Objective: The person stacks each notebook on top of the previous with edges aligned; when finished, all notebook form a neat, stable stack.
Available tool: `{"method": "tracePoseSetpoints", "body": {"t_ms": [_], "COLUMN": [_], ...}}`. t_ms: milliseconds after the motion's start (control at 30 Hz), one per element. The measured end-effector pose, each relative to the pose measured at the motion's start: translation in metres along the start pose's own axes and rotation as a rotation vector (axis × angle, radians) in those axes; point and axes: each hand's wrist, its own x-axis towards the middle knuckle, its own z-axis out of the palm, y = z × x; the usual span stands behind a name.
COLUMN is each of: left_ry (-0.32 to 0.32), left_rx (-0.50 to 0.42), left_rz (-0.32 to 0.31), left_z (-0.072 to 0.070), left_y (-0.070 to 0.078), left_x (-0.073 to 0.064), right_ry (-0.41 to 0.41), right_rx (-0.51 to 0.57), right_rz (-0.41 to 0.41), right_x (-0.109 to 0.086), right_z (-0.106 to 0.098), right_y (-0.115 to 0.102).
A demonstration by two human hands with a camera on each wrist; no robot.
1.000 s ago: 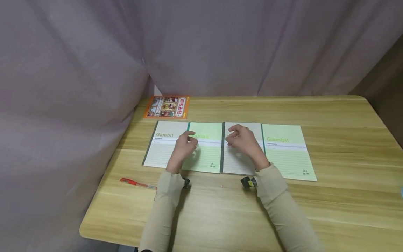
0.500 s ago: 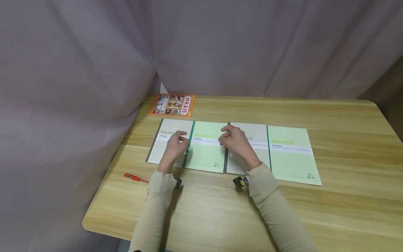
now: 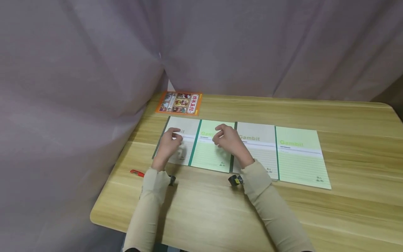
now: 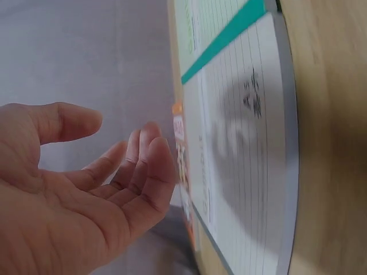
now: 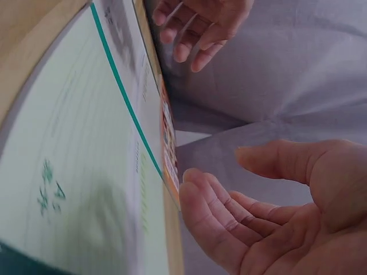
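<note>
Two white and two green notebooks lie side by side in a row on the table. My left hand (image 3: 168, 145) hovers over the leftmost white notebook (image 3: 185, 148), fingers loosely bent and holding nothing; its shadow falls on the cover in the left wrist view. Over the left green notebook (image 3: 209, 157) hangs my right hand (image 3: 230, 140), also holding nothing, thumb and fingers apart. Right of it lie the second white notebook (image 3: 259, 154) and, at the row's end, the second green notebook (image 3: 302, 161). The right wrist view shows both hands raised off the covers.
An orange picture book (image 3: 179, 103) lies behind the row at the back left. A red pen (image 3: 137, 173) lies near the left forearm, partly hidden by the sleeve. Grey curtain (image 3: 220, 45) hangs behind and left of the wooden table (image 3: 201, 210).
Both hands have moved left along the row: the left from the first green notebook to the first white one, the right from the second white to the first green. The view has shifted slightly.
</note>
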Motion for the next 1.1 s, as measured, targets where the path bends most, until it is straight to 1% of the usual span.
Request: {"method": "tracePoseSetpoints", "body": {"t_ms": [167,300,433,500,633,800,967,1033,1100], "left_ry": [0.020,0.030,0.041,0.033,-0.014,-0.049,-0.075,-0.080,-0.084], "left_rx": [-0.009,0.010,0.041,0.055,0.078,0.138,0.160,0.168,0.189], "left_rz": [-0.013,-0.012,-0.010,-0.015,-0.032,-0.050,-0.093,-0.098,-0.089], "left_z": [-0.011,-0.022,-0.031,-0.035,-0.042,-0.052,-0.057,-0.059,-0.059], "left_y": [-0.010,-0.018,-0.023,-0.024,-0.023,-0.023,-0.030,-0.033,-0.036], "left_x": [0.002,0.003,0.006,0.008,0.016,0.023,0.028,0.030,0.031], "right_ry": [-0.025,-0.039,-0.043,-0.043,-0.055,-0.079,-0.095,-0.096,-0.099], "right_rx": [0.003,-0.010,-0.005,-0.002,-0.004,-0.006,0.002,0.007,0.006], "right_rz": [0.015,0.017,0.018,0.019,0.017,0.000,0.012,0.019,0.024], "right_x": [0.004,0.007,0.009,0.011,0.016,0.022,0.022,0.022,0.023], "right_z": [0.014,0.024,0.032,0.036,0.042,0.051,0.061,0.064,0.068], "right_y": [-0.002,-0.004,-0.006,-0.006,-0.007,-0.010,-0.013,-0.014,-0.015]}}
